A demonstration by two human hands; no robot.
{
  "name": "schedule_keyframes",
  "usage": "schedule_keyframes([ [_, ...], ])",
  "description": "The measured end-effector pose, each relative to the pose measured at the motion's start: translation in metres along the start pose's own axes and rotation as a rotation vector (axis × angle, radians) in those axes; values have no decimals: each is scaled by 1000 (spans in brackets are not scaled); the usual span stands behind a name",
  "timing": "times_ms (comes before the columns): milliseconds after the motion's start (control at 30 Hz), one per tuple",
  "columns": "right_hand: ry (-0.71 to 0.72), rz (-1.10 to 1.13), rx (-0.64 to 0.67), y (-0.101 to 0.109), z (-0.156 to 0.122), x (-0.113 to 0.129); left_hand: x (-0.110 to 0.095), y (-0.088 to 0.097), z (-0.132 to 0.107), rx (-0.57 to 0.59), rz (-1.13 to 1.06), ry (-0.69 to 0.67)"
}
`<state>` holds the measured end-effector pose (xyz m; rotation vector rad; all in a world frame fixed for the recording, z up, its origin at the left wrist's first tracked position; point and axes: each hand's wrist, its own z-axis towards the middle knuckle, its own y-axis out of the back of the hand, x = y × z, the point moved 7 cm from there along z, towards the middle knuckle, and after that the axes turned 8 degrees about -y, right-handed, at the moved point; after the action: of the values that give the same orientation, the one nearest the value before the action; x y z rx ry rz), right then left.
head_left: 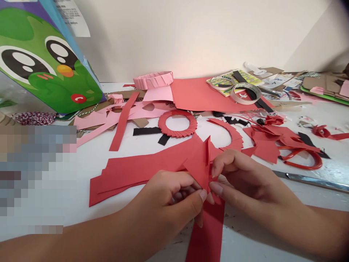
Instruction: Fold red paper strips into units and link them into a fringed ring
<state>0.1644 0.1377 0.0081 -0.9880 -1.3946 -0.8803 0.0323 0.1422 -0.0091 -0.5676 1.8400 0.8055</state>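
Both my hands meet low in the middle of the view over a white table. My left hand and my right hand pinch a folded red paper piece between thumbs and fingers. A long red paper strip runs down from the fold toward me. Wider red strips fan out to the left under my left hand. Behind the fold lie a pleated red paper ring and a half ring of the same pleats.
Red-handled scissors lie at the right, blade toward the edge. Pink paper scraps, a pink pleated band, a red sheet, tape rolls, black scraps and cardboard clutter the back. A green cartoon box stands at left.
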Motion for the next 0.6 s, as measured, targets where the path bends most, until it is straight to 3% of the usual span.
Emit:
schedule_keyframes([
  [300, 32, -20, 18, 0, -3, -2, 1, -4, 2, 29, -66, 20],
  [600, 19, -93, -58, 6, -8, -5, 2, -2, 4, 5, -50, 23],
])
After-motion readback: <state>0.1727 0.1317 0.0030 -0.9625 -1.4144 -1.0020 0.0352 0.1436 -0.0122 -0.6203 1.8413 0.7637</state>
